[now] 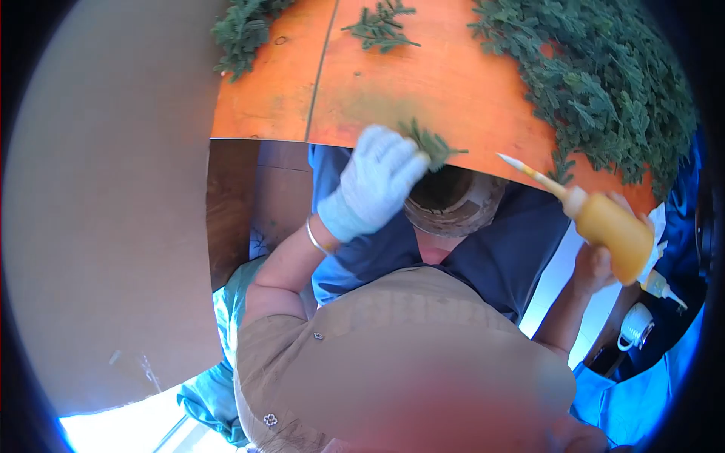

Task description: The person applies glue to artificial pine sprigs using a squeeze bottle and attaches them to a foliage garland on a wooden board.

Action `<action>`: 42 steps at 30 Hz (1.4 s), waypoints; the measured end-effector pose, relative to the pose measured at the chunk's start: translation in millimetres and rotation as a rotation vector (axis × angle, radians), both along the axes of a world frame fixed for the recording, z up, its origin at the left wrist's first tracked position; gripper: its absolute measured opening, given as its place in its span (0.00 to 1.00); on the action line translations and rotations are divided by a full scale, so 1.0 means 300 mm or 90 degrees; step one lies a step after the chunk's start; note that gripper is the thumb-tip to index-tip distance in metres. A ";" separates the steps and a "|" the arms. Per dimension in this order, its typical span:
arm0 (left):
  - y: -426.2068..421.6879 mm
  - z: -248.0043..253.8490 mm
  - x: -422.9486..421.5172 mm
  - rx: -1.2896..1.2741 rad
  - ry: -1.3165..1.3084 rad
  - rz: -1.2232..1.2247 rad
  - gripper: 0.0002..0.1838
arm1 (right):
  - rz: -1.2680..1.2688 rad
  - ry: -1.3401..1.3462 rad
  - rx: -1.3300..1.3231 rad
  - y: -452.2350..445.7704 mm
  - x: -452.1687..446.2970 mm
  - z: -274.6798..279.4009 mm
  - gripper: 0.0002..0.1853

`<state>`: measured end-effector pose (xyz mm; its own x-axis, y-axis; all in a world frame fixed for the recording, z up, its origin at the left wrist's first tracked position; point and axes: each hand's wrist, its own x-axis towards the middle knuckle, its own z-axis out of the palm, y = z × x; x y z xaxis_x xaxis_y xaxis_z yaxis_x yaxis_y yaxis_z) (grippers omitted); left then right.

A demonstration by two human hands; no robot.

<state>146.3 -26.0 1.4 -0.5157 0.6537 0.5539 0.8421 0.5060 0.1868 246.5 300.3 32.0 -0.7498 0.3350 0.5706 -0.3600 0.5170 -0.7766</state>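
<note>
Evergreen sprig [433, 146] lies at the near edge of the orange board [438, 90], against the gloved left hand [376, 181], whose grip cannot be determined, and could fall if nudged, while the right hand [593, 267], grasping the squeeze bottle [615, 235], could over-dispense through excess pressure.

The left arm [283, 264] was bent at the elbow, its bare forearm angling up and inward to the wrist, and the left hand [379, 180], in a pale glove, was held back up and palm down, with the fingers close together and slightly curved, though whether their tips met was hard to tell from above. The right arm [566, 311] reached up and outward on the other side, well apart from the left, and the bare right hand [596, 266] was turned inward in a closed grip, the thumb bent and the fingers partly hidden.
</note>
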 end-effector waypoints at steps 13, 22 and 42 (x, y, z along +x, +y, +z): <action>-0.069 0.064 -0.224 0.001 0.113 0.150 0.16 | -0.115 0.043 0.117 0.042 0.109 -0.018 0.40; -0.019 0.047 -0.287 -0.120 0.074 0.072 0.11 | -0.084 0.051 0.055 0.020 0.087 0.009 0.43; 0.021 -0.029 -0.009 -0.071 -0.090 0.105 0.31 | 0.111 0.019 -0.086 -0.161 -0.102 0.050 0.48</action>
